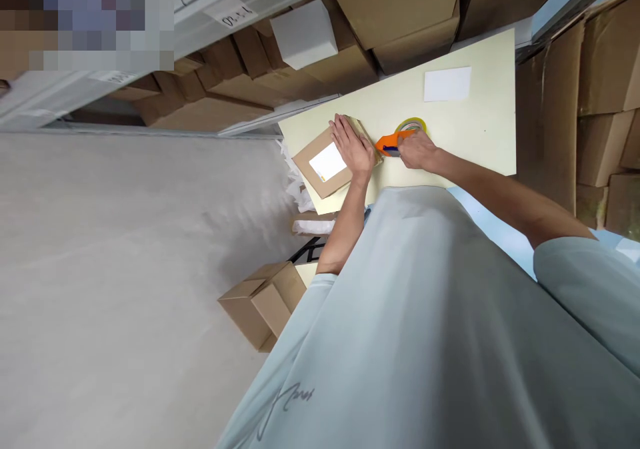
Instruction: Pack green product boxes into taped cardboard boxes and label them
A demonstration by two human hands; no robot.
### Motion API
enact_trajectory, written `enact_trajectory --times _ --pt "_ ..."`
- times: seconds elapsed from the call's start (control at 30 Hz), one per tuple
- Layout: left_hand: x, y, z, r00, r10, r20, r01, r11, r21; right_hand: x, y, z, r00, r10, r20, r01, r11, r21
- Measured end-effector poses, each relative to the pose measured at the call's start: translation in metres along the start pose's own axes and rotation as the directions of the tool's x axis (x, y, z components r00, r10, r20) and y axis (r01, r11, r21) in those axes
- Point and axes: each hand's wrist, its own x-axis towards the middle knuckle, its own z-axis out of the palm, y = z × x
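A small cardboard box (316, 169) with a white label (328, 162) lies at the left edge of a pale yellow table (465, 129). My left hand (354, 145) rests flat on the box's top, fingers stretched out. My right hand (417, 150) is closed around an orange tape dispenser (393, 142) carrying a roll of tape (411, 125), held right beside the box's right edge.
A white sheet of paper (447, 84) lies farther back on the table. Stacked cardboard boxes (400, 9) fill the shelves behind and to the right. An open carton (263, 306) sits on the grey floor (125, 269) below the table.
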Motion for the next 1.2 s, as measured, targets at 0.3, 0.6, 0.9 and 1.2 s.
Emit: enact_trajectory --times 0.3,0.6,0.9,1.2 --pt "-0.009 0.005 -0.006 0.996 0.089 -0.003 -0.089 0.993 -0.075 -0.019 -0.029 -0.05 0.955 0.278 -0.1 -0.279 0.96 -0.004" --pt "-0.014 0.065 -0.076 0.852 0.425 -0.305 -0.5 0.834 -0.234 -0.061 -0.056 -0.17 0.862 0.213 -0.46 -0.172 0.977 0.129" --pt "0.075 0.16 -0.161 0.71 0.569 -0.415 -0.684 0.698 -0.213 -0.01 -0.1 -0.32 0.736 -0.072 -0.673 -0.005 0.994 -0.112" --pt "0.059 0.12 -0.122 0.804 0.515 -0.297 -0.586 0.771 -0.248 0.024 -0.094 -0.329 0.779 -0.043 -0.625 -0.105 0.975 -0.197"
